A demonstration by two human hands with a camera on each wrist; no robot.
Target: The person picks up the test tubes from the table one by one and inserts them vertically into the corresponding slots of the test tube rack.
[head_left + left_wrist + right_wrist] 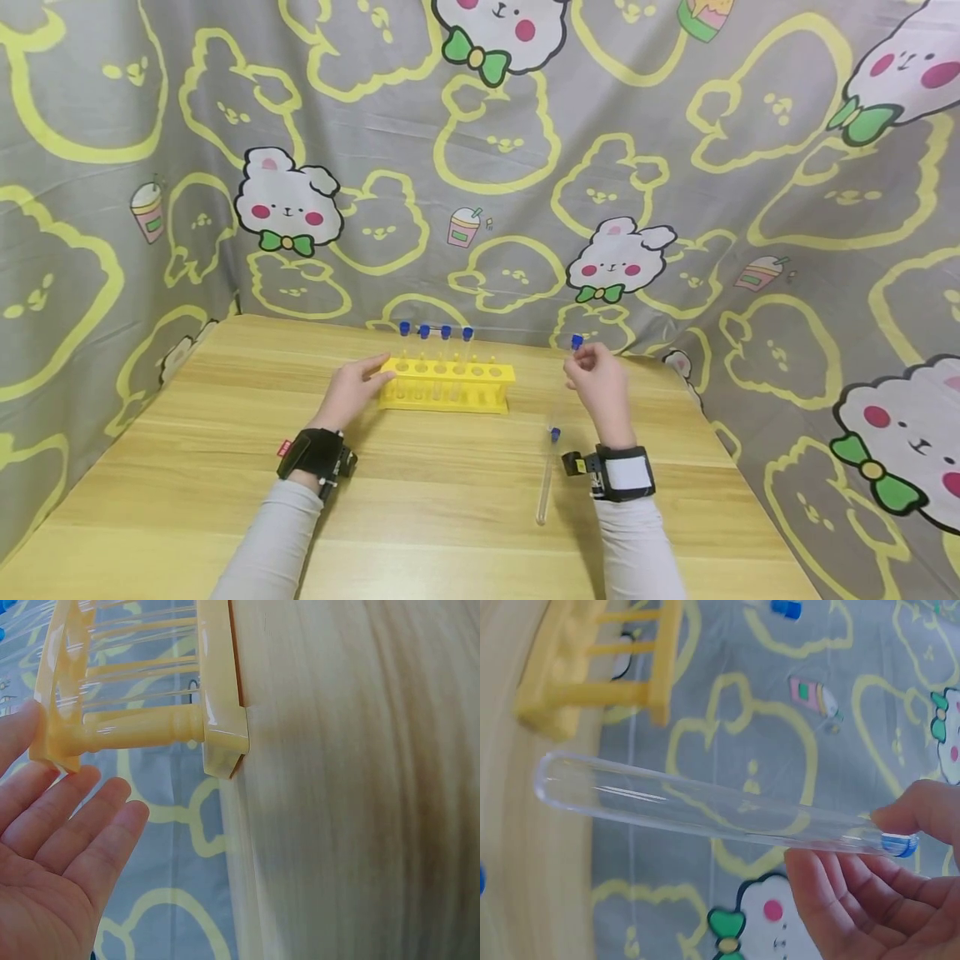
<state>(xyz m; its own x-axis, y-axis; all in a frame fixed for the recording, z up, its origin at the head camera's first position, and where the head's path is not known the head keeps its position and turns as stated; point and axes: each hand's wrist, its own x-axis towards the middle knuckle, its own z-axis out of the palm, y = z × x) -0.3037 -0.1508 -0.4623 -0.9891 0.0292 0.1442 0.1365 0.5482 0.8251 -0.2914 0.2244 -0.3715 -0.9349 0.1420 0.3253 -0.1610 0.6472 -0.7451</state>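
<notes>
In the head view a yellow test tube rack (447, 407) stands on the table. Several clear test tubes with blue caps (446, 332) are upright in its left holes; the two holes at its right end hold none. My left hand (352, 392) holds the rack's left end, thumb in front and index finger behind, the other fingers extended. My right hand (602, 387) pinches a clear test tube (705, 806) near its blue cap (900, 844), between thumb and fingers. That tube hangs upright above the table, right of the rack and apart from it.
Another capped test tube (547, 479) lies on the wooden table (435, 517), in front of the right hand and left of the right wrist camera. A grey patterned curtain (390, 275) encloses the table at the back and sides.
</notes>
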